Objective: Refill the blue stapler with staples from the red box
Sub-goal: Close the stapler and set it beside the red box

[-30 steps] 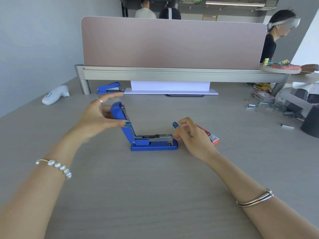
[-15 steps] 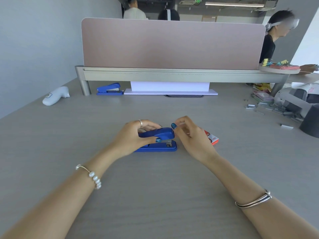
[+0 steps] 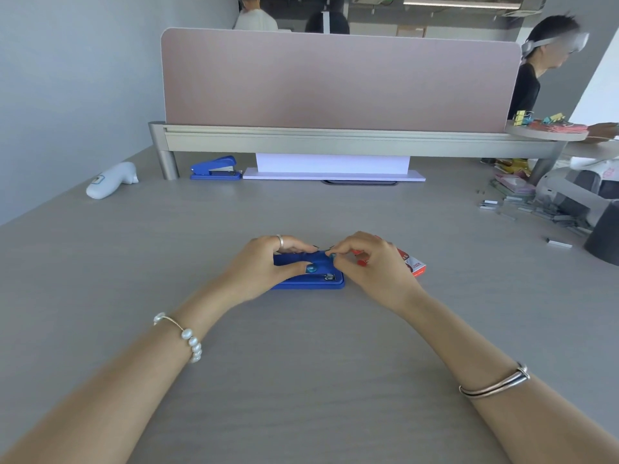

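The blue stapler (image 3: 321, 283) lies shut on the grey desk (image 3: 301, 363), in the middle. My left hand (image 3: 264, 266) lies over its top from the left, thumb on the near side and fingers on the far side, gripping it. My right hand (image 3: 371, 266) is curled at the stapler's front end, and its index fingertip touches the nose. The red box (image 3: 415, 266) of staples lies flat just right of that hand, which hides part of it.
A second blue stapler (image 3: 216, 169) and a white handheld device (image 3: 110, 180) sit at the back left. White paper (image 3: 333, 165) lies under the pink divider (image 3: 335, 78). Loose staple strips (image 3: 522, 209) and a dark object (image 3: 606, 236) are at the right, near a person (image 3: 529, 85).
The stapler's top stood open a second ago. My left hand swung it down shut and now grips it. My right hand stayed at the front end.
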